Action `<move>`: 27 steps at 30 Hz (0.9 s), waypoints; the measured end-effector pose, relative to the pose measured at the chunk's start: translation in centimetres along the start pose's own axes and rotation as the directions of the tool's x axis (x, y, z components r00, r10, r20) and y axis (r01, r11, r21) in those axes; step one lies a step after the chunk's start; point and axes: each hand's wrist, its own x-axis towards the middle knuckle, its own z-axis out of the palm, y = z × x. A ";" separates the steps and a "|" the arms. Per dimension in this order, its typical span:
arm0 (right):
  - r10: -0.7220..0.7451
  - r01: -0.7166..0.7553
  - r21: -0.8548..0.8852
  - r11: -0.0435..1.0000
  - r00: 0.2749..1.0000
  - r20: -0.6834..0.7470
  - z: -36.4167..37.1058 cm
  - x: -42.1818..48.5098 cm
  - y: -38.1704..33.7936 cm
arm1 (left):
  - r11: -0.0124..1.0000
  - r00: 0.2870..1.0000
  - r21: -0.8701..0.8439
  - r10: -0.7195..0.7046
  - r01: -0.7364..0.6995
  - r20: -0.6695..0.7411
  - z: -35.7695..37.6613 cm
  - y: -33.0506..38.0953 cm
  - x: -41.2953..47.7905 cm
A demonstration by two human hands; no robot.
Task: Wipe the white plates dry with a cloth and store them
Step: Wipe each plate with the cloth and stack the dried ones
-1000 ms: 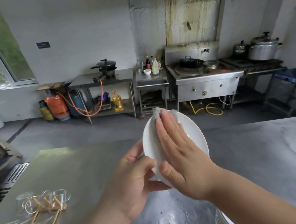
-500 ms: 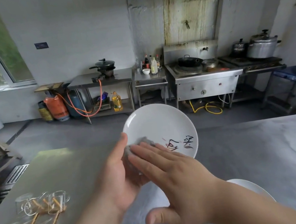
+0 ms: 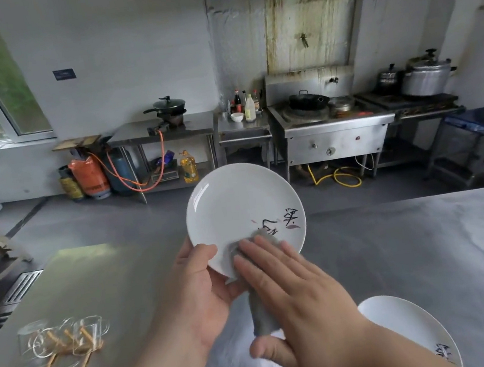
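A white plate [image 3: 238, 208] with dark brush marks near its rim is held up, tilted toward me, above the steel table. My left hand [image 3: 199, 290] grips its lower left edge, thumb on the front. My right hand [image 3: 289, 297] lies flat with straight fingers, pressing a grey cloth [image 3: 261, 313] against the plate's lower front. The cloth hangs down under my palm. A stack of white plates [image 3: 407, 324] sits at the table's near right, partly hidden by my right forearm.
Several clear glasses on a wooden rack [image 3: 51, 359] lie on the steel table [image 3: 428, 251] at the near left. Water drops spot the table near me. Across the floor stand a stove [image 3: 332, 128], side tables and gas cylinders [image 3: 89, 175].
The plate turned from edge-on to facing me and rose slightly. My right hand slid the cloth from the plate's top down to its lower front.
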 end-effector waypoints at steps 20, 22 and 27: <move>0.261 -0.260 0.052 0.964 0.965 -0.003 -0.2 0.2 0.5 | 0.994 0.989 0.055 0.087 -0.094 0.117 1.3 -0.8 -0.5; 0.210 -0.206 0.096 0.974 0.977 -0.037 1.4 -0.9 -1.5 | 0.992 0.990 0.084 0.089 -0.098 0.106 1.2 -0.7 -0.5; 0.355 -0.352 -0.044 0.935 0.931 0.091 0.8 0.2 1.6 | 0.960 0.990 0.259 0.078 -0.107 0.118 0.2 -0.8 -1.6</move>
